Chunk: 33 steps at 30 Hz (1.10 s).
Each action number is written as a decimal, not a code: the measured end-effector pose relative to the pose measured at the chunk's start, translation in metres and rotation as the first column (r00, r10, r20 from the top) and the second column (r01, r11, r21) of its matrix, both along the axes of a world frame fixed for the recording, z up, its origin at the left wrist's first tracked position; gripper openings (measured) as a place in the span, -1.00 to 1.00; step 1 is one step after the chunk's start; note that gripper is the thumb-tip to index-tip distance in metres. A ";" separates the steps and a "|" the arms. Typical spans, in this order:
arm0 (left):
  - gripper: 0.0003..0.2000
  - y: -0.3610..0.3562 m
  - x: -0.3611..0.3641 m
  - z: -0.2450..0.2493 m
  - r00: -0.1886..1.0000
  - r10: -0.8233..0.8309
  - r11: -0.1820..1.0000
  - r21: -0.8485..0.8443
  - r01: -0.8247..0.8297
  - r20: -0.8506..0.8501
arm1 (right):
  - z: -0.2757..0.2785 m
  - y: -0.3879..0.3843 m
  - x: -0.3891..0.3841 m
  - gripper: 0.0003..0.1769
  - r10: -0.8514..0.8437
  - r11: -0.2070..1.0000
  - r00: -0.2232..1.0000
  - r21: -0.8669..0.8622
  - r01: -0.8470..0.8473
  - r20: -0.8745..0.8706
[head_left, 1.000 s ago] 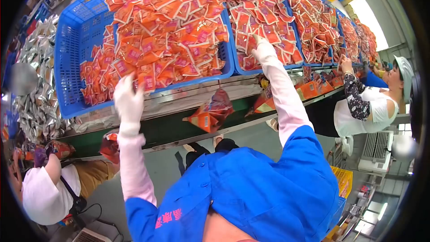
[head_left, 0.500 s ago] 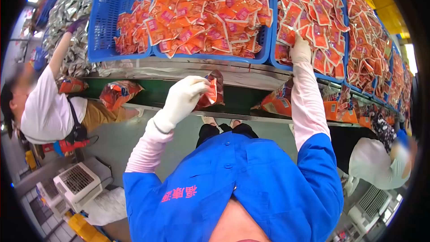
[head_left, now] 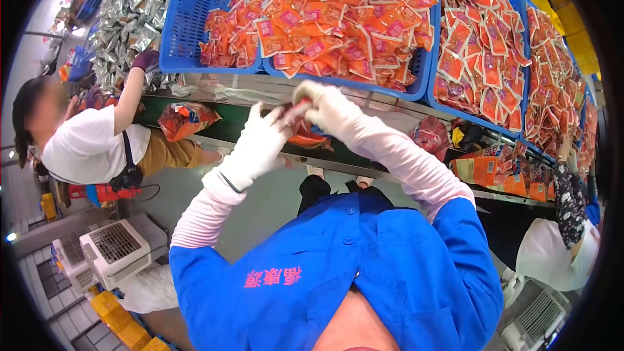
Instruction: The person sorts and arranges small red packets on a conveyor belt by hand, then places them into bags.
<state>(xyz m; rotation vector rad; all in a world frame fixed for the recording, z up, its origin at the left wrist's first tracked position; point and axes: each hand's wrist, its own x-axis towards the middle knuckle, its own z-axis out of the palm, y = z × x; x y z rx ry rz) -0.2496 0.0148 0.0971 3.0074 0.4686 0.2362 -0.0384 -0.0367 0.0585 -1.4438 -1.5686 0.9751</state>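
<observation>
My left hand (head_left: 255, 142), in a white glove, is closed on a small orange-red sachet (head_left: 296, 113) above the conveyor. From the right, my right hand (head_left: 328, 109), also gloved, pinches at the same sachet; motion blurs the fingertips, and whether there is more than one sachet there is hidden. Just below both hands a larger red-orange bag (head_left: 311, 138) lies on the green conveyor belt (head_left: 229, 131). Heaps of similar orange sachets (head_left: 344, 19) fill the blue crate (head_left: 426, 65) beyond my hands.
More blue crates (head_left: 481, 109) of sachets line the right. Silver pouches (head_left: 130, 26) are heaped at the left, where a co-worker (head_left: 91, 130) reaches in. Red bags (head_left: 185, 120) sit along the belt, and another co-worker (head_left: 559, 247) stands at the right.
My right hand has left the crate of sachets on the right and come across to my left hand. The view has shifted, with the crates now further right in it.
</observation>
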 end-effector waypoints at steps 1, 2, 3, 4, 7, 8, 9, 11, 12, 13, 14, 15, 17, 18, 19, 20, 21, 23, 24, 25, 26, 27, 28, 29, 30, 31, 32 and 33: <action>-0.75 0.010 -0.013 -0.019 0.997 -0.046 0.997 0.058 0.049 -0.055 | -0.008 0.002 -0.010 -0.76 0.096 0.994 0.994 -0.059 -0.093 0.048; -0.82 0.017 -0.021 -0.025 0.990 -0.088 0.988 0.113 0.101 -0.113 | -0.004 0.011 -0.018 -0.83 0.239 0.944 0.965 -0.261 -0.204 0.109; -0.90 0.019 -0.021 -0.034 0.994 -0.087 0.993 0.090 0.081 0.071 | 0.002 0.019 -0.029 -0.80 0.399 0.904 0.845 -0.305 -0.299 0.356; -0.93 0.016 -0.020 -0.028 0.991 -0.127 0.990 0.070 0.124 0.045 | 0.011 0.026 -0.040 -0.75 0.521 0.853 0.638 -0.374 -0.365 0.567; -0.94 0.000 -0.022 -0.028 0.946 -0.197 0.978 -0.020 0.209 0.257 | -0.093 0.032 -0.073 -0.76 0.650 0.733 0.559 -0.619 -0.283 0.514; -0.94 -0.007 -0.021 -0.024 0.935 -0.214 0.970 -0.054 0.239 0.282 | -0.111 0.031 -0.077 -0.76 0.647 0.731 0.564 -0.629 -0.267 0.513; -0.92 -0.016 -0.022 -0.048 0.922 -0.266 0.960 -0.006 0.279 0.281 | -0.127 0.030 -0.081 -0.77 0.658 0.726 0.560 -0.622 -0.294 0.504; -0.93 -0.018 -0.040 -0.068 0.947 -0.207 0.965 -0.106 0.239 0.246 | -0.153 0.027 -0.087 -0.77 0.661 0.735 0.552 -0.589 -0.337 0.509; -0.94 -0.016 -0.045 -0.066 0.963 -0.172 0.960 -0.184 0.211 0.205 | -0.163 0.026 -0.089 -0.77 0.664 0.733 0.556 -0.583 -0.350 0.501; -0.94 -0.008 -0.043 -0.053 0.963 -0.128 0.954 -0.236 0.185 0.237 | -0.173 0.026 -0.089 -0.76 0.671 0.720 0.579 -0.594 -0.359 0.464; -0.94 0.000 -0.043 -0.050 0.972 -0.106 0.982 -0.134 0.136 0.211 | -0.180 0.025 -0.089 -0.75 0.661 0.722 0.608 -0.596 -0.352 0.441; -0.92 0.008 -0.041 -0.043 0.971 -0.137 0.977 -0.135 0.165 0.194 | -0.183 0.025 -0.088 -0.74 0.643 0.733 0.623 -0.591 -0.335 0.445; -0.87 0.014 -0.043 -0.048 0.983 -0.170 0.973 -0.144 0.179 0.073 | -0.085 0.014 -0.063 -0.72 0.606 0.751 0.657 -0.595 -0.286 0.449; -0.85 0.017 -0.043 -0.054 0.984 -0.173 0.976 -0.129 0.176 0.041 | 0.023 0.009 -0.036 -0.73 0.694 0.674 0.642 -0.609 -0.419 0.326; -0.83 0.024 -0.038 -0.046 0.981 -0.196 0.962 -0.194 0.190 -0.011 | 0.066 -0.006 -0.006 -0.72 0.554 0.739 0.800 -0.578 -0.346 0.229; -0.80 0.030 -0.037 -0.029 0.975 -0.210 0.948 -0.259 0.185 -0.073 | 0.126 -0.006 0.023 -0.70 0.436 0.636 0.868 -0.764 -0.109 0.239; -0.76 0.040 -0.026 -0.014 0.985 -0.173 0.928 -0.338 0.155 -0.023 | 0.117 -0.023 0.064 -0.68 0.215 0.788 0.876 -0.606 0.105 0.432; -0.83 0.070 0.001 -0.004 0.973 0.019 0.967 -0.253 0.040 0.229 | 0.040 -0.045 0.181 -0.60 -0.401 0.773 0.638 -0.130 0.621 0.657; -0.86 0.091 0.018 0.001 0.954 0.048 0.985 -0.173 0.004 0.295 | 0.026 -0.055 0.230 -0.46 -0.389 0.744 0.488 -0.047 0.667 0.781; -0.76 0.110 0.036 -0.011 0.931 0.202 0.977 0.008 -0.215 0.304 | -0.007 -0.058 0.275 -0.34 -0.222 0.624 0.380 -0.168 0.763 0.898; -0.62 0.141 0.053 -0.031 0.932 0.267 0.941 0.143 -0.307 0.243 | -0.052 -0.069 0.302 -0.34 -0.265 0.593 0.284 -0.076 0.801 0.921; -0.54 0.164 0.071 -0.055 0.909 0.342 0.893 0.219 -0.393 0.240 | -0.083 -0.071 0.313 -0.35 -0.318 0.618 0.244 0.005 0.787 0.916; -0.49 0.180 0.089 -0.068 0.844 0.535 0.827 0.232 -0.512 -0.046 | -0.103 -0.074 0.320 -0.35 -0.375 0.628 0.197 0.092 0.773 0.906; -0.57 0.184 0.106 -0.074 0.806 0.589 0.774 0.330 -0.540 -0.061 | -0.114 -0.081 0.326 -0.44 -0.442 0.671 0.241 0.140 0.729 0.864; -0.57 0.193 0.112 -0.076 0.805 0.590 0.774 0.336 -0.537 -0.072 | -0.114 -0.083 0.329 -0.44 -0.441 0.672 0.253 0.129 0.730 0.861; -0.66 0.201 0.111 -0.077 0.811 0.582 0.787 0.292 -0.543 -0.062 | -0.105 -0.087 0.331 -0.52 -0.456 0.658 0.328 0.065 0.750 0.828; -0.75 0.204 0.104 -0.078 0.816 0.575 0.800 0.246 -0.547 -0.053 | -0.095 -0.092 0.331 -0.60 -0.470 0.643 0.398 -0.003 0.766 0.787; -0.88 0.208 0.090 -0.082 0.851 0.504 0.839 0.152 -0.523 0.147 | -0.080 -0.094 0.336 -0.68 -0.383 0.663 0.367 -0.025 0.748 0.848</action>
